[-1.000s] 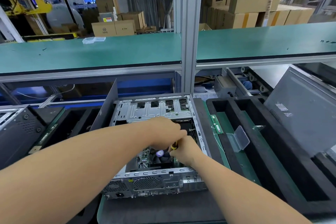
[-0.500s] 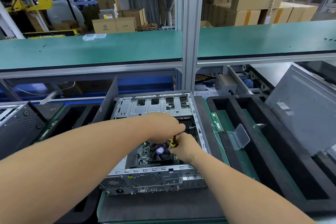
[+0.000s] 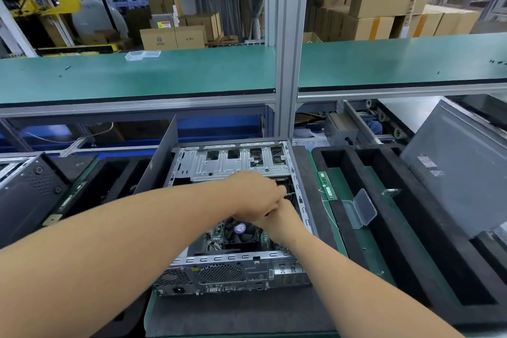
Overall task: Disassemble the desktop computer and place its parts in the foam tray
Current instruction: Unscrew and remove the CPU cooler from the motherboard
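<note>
Item: desktop computer [image 3: 233, 230], side panel off, lying open on the counter [image 3: 247, 318] with its rear ports toward the viewer. Drive cage at the far end; fan and heatsink [image 3: 241, 230] exposed mid-chassis.

Hands: left hand [image 3: 253, 196] and right hand [image 3: 279, 218] meet just above the fan, touching each other. Both sets of fingers are curled, but what they pinch cannot be told here; the yellow-handled tool visible a second ago is now covered by the left hand. Since then both hands have shifted slightly toward the drive cage and closed tighter together.

Reading: likely still loosening a fastener or connector near the fan; no part has yet come free.

Foam tray [image 3: 356, 228]: just right of the chassis, black, holding two memory sticks [image 3: 327, 186] and a clear hinged box [image 3: 362, 207]. Long slots remain unfilled.

Adjacent: grey panel [image 3: 461, 173] leaning at far right; another black chassis [image 3: 30, 186] at left.
</note>
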